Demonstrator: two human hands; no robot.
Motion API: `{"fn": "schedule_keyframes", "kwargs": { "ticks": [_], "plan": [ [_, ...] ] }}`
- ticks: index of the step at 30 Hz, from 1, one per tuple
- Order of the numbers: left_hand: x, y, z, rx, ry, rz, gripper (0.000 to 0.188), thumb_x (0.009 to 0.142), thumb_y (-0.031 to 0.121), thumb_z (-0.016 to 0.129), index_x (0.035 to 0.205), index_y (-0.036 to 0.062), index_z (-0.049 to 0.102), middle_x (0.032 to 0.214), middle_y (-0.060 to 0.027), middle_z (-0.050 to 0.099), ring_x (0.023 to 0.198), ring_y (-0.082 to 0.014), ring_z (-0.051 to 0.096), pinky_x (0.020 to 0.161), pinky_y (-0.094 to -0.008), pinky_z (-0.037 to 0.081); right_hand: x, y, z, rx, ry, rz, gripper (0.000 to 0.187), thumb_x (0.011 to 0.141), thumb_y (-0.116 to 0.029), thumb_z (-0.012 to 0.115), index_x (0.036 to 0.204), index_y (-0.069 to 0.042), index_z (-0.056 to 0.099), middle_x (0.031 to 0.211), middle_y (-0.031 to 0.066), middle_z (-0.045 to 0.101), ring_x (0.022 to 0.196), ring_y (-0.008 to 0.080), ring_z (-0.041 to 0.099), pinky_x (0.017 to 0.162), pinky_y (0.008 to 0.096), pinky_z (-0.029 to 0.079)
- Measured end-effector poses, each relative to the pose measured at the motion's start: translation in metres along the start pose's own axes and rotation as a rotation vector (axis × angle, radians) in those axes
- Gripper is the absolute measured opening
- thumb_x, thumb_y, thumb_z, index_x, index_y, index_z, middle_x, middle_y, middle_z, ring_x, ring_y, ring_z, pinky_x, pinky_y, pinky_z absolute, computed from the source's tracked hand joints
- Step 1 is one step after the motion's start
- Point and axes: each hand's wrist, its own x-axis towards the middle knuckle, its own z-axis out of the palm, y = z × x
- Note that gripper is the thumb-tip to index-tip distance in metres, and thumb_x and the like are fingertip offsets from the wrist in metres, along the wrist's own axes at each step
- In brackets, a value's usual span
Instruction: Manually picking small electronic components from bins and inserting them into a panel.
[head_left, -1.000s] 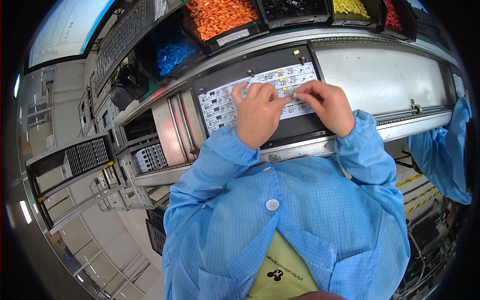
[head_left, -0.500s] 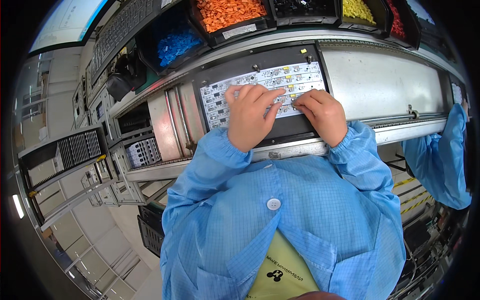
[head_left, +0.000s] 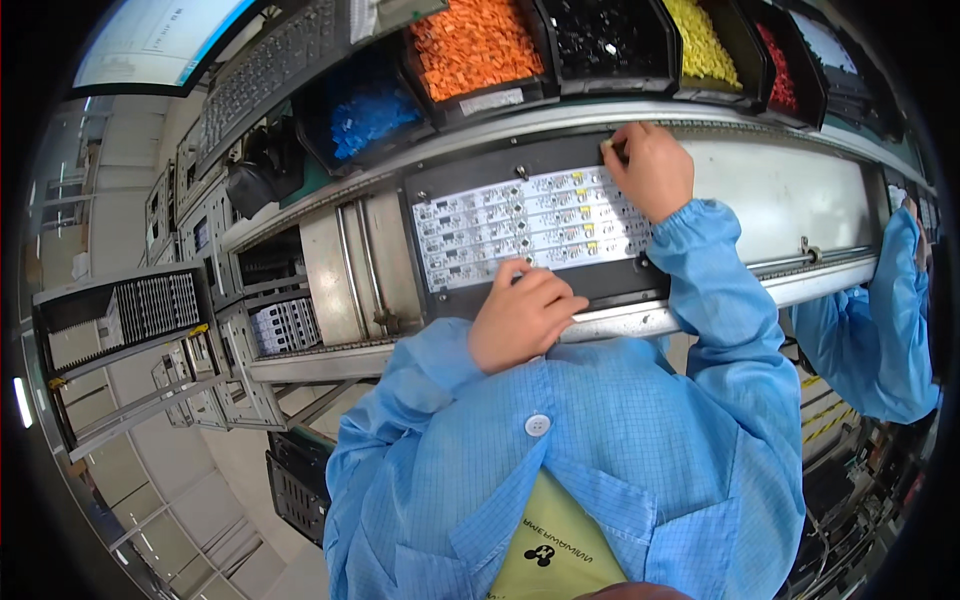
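Several strip-shaped white circuit boards (head_left: 545,222) lie side by side in a black carrier frame (head_left: 590,288). A column of small yellow connectors (head_left: 587,228) stands on them, right of the middle. My right hand (head_left: 652,172) is at the frame's far right edge, thumb and finger pinched at a small yellow connector (head_left: 606,144), mostly hidden by the fingertips. By the boards' near edge, my left hand (head_left: 528,315) is half curled with its fingers apart. One fingertip is close to the nearest strip, and nothing shows in that hand.
Black bins beyond the rail hold blue parts (head_left: 368,118), orange parts (head_left: 475,48), black parts (head_left: 607,40), yellow parts (head_left: 703,45) and red parts (head_left: 777,65). A keyboard (head_left: 265,75) sits far left. At right, another person's blue sleeve (head_left: 885,340) reaches in beside the metal conveyor (head_left: 785,195).
My right hand has moved from the boards to the far edge, onto the loose yellow connector lying there. My left hand has drawn back toward me, uncovering the boards.
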Motion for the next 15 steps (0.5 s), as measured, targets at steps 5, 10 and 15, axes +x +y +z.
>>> {"fn": "schedule_keyframes", "kwargs": {
  "ticks": [5,10,15],
  "plan": [
    [-0.009,-0.009,0.007,0.002,-0.015,0.015,0.028,0.087,0.011,0.076,0.113,0.0166,0.078,0.098,0.0043,0.070,0.088,-0.0153,0.065,0.089,-0.0334,0.042,0.037,-0.004,-0.054,0.203,0.338,-0.075,0.012,0.088,-0.015,0.080,0.098,-0.009,0.075,0.082,0.0055,0.068,0.069,0.0197,0.067,0.062,0.0349,0.054],
    [0.013,-0.010,-0.014,-0.054,-0.044,0.059,0.027,0.088,0.013,0.076,0.115,0.0135,0.077,0.097,-0.0021,0.070,0.090,-0.0217,0.066,0.086,-0.0371,0.046,0.087,0.104,-0.081,0.050,0.501,0.107,0.025,0.097,-0.028,0.077,0.116,-0.012,0.076,0.097,0.0045,0.077,0.076,0.0163,0.072,0.072,0.0308,0.056],
    [0.085,-0.044,-0.074,0.167,0.214,0.136,0.029,0.084,0.005,0.070,0.112,0.0123,0.076,0.106,-0.0059,0.071,0.099,-0.0292,0.067,0.088,-0.0416,0.051,0.106,0.209,-0.112,-0.284,0.292,0.458,0.021,0.098,-0.023,0.070,0.114,-0.010,0.077,0.101,0.0119,0.079,0.095,0.0328,0.076,0.082,0.0422,0.058]
  ]
}}
